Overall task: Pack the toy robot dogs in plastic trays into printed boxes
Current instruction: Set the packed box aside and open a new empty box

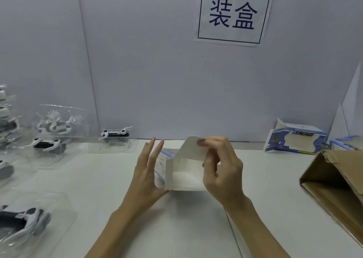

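both hands (145, 171) hold the printed box (182, 171), left flat-fingered, right pinching its flap (194, 149).

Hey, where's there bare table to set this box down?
Bare table lies between the right hand and the brown carton, and near you between the forearms. The left side is crowded with toy dogs in trays; printed boxes fill the back right.

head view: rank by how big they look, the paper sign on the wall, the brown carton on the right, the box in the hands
1. paper sign
2. brown carton, cut off by the frame, so unsure against the sign
3. printed box, smallest, though nearest the camera
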